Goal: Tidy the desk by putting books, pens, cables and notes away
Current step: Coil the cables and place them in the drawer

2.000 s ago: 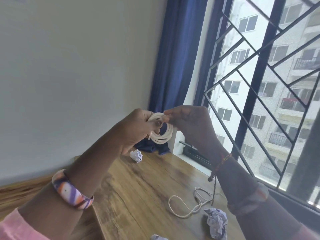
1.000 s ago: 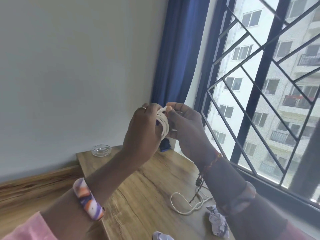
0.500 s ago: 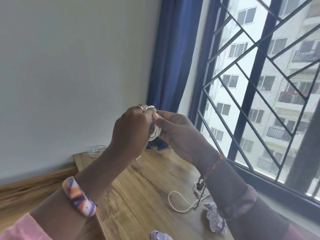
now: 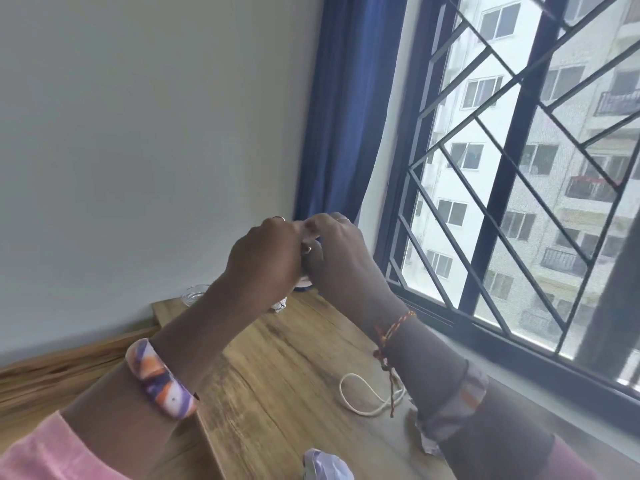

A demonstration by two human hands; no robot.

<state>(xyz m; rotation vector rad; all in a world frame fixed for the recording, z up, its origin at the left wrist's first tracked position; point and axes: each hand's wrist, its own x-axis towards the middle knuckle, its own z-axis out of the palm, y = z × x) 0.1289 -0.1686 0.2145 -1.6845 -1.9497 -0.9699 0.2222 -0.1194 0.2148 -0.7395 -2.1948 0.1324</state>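
A coiled white cable is held up above the table, almost wholly hidden between the two hands. The left hand has its fingers curled round the coil; the right hand pinches it from the other side. A loose loop of the cable lies on the table under the right forearm. Crumpled paper balls lie near the front edge, another beyond the hands. A glass dish sits at the far corner.
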